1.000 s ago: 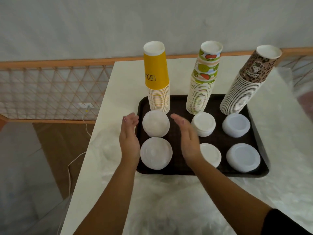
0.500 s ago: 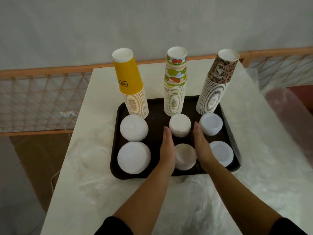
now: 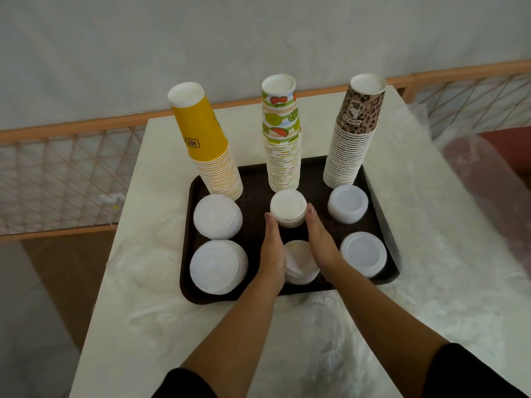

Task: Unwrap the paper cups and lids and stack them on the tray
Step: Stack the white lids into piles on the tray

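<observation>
Your forearms are bare, and black sleeves (image 3: 184, 383) are pushed up near both elbows. Your left hand (image 3: 273, 251) and right hand (image 3: 321, 242) wear nothing.

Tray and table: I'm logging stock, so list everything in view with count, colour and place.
Tray: one, dark brown, on table.
Cup stacks: three, upside down, tray's far row: yellow, fruit-print, leopard-print.
Lid stacks: six, white, in two rows nearer the person, e.g. middle far stack.
Table: one, white.
Plastic wrap: clear, crumpled on table.
Railing: wooden, netted, behind.
Left hand, right hand: flat, flanking the middle lid stacks.
</observation>
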Demonstrator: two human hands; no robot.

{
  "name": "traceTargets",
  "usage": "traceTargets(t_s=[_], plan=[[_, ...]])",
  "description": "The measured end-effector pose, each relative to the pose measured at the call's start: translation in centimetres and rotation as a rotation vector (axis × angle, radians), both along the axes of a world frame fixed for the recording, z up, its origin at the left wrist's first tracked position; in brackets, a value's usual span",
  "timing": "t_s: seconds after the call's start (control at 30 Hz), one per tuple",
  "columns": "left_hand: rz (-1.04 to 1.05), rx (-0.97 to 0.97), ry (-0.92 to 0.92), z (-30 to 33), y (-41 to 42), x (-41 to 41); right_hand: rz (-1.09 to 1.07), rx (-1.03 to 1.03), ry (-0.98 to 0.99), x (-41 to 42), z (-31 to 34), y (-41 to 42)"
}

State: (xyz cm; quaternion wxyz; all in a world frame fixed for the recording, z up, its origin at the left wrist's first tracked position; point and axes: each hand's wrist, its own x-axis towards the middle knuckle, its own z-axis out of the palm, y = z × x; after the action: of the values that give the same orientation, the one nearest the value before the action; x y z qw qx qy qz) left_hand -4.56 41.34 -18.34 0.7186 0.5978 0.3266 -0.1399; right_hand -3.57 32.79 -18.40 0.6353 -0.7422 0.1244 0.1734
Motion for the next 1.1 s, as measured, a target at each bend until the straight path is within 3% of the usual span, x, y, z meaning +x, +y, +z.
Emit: traceTargets(t_s=[0.1,0.27,0.5,0.73,0.9,1.0,1.1], plan=[[0.012,0.062,-0.052,0.6,0.3,-0.1,-0.022,0.007,-0.015,-0.2,0.7,-0.2],[0.025,0.287,-0.341,3.9,0.8,-1.8,-0.054,-0.008,-0.141,-1.4,2.4,-0.8],[-0.280,0.626,-0.636,6.3,2.8,-6.3,-0.069,-0.310,-0.434,-5.4,4.7,-1.9],[-0.802,0.869,-0.598,4.4,4.4,-11.7,0.223,-0.528,-0.427,-11.3,4.0,-3.8],[-1.245,1.291,-0.547,2.1,4.9,-13.2,0.405,-0.680,-0.388,-13.7,2.3,-3.7],[-1.241,1.363,-0.528,1.6,4.6,-13.4,0.492,-0.781,-0.287,-14.2,1.7,-3.4],[-1.077,1.336,-0.574,1.6,4.5,-13.6,0.529,-0.806,-0.266,-14.4,1.4,-3.2]])
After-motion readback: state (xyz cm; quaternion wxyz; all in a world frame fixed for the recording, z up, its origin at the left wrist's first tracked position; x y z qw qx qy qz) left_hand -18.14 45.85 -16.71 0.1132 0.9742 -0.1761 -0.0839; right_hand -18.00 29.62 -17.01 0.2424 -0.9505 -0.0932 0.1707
